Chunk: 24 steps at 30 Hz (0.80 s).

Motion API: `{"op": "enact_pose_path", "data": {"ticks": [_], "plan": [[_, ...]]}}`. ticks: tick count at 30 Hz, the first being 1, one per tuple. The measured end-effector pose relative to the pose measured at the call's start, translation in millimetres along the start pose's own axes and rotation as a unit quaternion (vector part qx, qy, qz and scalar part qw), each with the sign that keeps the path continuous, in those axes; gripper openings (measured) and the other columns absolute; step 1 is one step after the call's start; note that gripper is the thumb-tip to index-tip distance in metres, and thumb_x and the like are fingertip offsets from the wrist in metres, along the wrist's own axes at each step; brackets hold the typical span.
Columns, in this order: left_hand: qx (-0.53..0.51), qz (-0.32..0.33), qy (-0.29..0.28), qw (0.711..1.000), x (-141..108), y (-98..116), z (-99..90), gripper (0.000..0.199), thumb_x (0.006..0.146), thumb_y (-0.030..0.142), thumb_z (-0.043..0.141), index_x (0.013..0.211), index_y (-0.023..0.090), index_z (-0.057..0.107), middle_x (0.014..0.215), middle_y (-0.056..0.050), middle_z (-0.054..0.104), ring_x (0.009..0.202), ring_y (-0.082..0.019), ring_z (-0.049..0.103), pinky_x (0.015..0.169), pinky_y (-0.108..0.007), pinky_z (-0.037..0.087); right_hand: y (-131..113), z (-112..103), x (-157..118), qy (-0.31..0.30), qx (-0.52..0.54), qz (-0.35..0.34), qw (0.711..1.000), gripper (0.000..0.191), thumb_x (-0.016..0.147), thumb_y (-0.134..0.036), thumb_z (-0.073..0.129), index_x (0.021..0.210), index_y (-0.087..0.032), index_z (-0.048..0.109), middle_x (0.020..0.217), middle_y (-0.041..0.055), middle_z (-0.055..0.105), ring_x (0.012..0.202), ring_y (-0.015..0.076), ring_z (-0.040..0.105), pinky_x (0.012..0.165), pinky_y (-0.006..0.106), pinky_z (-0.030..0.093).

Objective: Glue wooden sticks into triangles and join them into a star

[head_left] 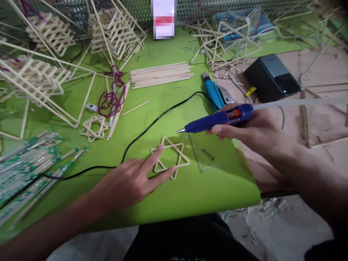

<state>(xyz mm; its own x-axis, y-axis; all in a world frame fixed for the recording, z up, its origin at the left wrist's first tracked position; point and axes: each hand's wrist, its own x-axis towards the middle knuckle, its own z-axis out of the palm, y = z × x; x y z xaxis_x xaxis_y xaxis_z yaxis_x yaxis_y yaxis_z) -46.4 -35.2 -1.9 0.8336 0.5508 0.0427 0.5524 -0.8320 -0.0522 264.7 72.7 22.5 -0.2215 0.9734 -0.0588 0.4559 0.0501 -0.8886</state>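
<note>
A six-pointed star of thin wooden sticks [180, 154] lies flat on the green mat [217, 195]. Two spread fingertips of my left hand [130, 181] rest on its left and lower right parts. My right hand [244, 130] is wrapped round a blue glue gun [208, 121], whose metal tip points left, just above and right of the star. A clear ruler [196, 154] lies right of the star. To the upper left sits a smaller star-shaped stick piece [94, 128].
Stick bundle [161, 75] and purple cord [111, 98] lie further back; stacked stick structures [114, 32] stand back left. Wrapped chopsticks [35, 166] are at left. A black cable [160, 117] crosses the mat. Blue-handled cutters [213, 94] and a dark box [272, 78] are at right.
</note>
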Motion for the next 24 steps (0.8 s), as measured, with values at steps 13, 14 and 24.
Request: {"op": "enact_pose_path", "data": {"ticks": [13, 14, 24], "plan": [[0.01, 0.005, -0.007, 1.0, 0.5, -1.5, -1.6, 0.072, 0.09, 0.005, 0.052, 0.156, 0.026, 0.031, 0.153, -0.03, 0.037, 0.081, -0.019, 0.068, 0.067, -0.033, 0.059, 13.6, -2.7, -3.6, -0.057, -0.044, -0.011, 0.997, 0.039, 0.081, -0.054, 0.075, 0.075, -0.019, 0.059, 0.057, -0.0016, 0.057, 0.05, 0.0108, 0.047, 0.045, 0.027, 0.03], [0.01, 0.006, -0.006, 1.0, 0.7, -1.6, -1.8, 0.071, 0.09, 0.005, 0.052, 0.156, 0.026, 0.032, 0.152, -0.03, 0.038, 0.081, -0.018, 0.068, 0.067, -0.032, 0.059, 14.6, -2.8, -4.1, -0.052, -0.053, -0.004, 0.997, 0.041, 0.08, -0.056, 0.075, 0.073, -0.02, 0.058, 0.054, -0.0027, 0.053, 0.048, 0.0104, 0.044, 0.043, 0.027, 0.027], [0.014, 0.005, -0.006, 1.0, 2.1, -2.0, -1.7, 0.072, 0.09, 0.007, 0.053, 0.155, 0.026, 0.033, 0.148, -0.027, 0.045, 0.077, -0.018, 0.066, 0.065, -0.033, 0.058, 10.7, 1.4, -5.6, -0.081, -0.031, -0.039, 0.995, 0.033, 0.084, -0.05, 0.074, 0.079, -0.02, 0.06, 0.062, -0.0023, 0.06, 0.052, 0.0111, 0.051, 0.047, 0.028, 0.032]]}}
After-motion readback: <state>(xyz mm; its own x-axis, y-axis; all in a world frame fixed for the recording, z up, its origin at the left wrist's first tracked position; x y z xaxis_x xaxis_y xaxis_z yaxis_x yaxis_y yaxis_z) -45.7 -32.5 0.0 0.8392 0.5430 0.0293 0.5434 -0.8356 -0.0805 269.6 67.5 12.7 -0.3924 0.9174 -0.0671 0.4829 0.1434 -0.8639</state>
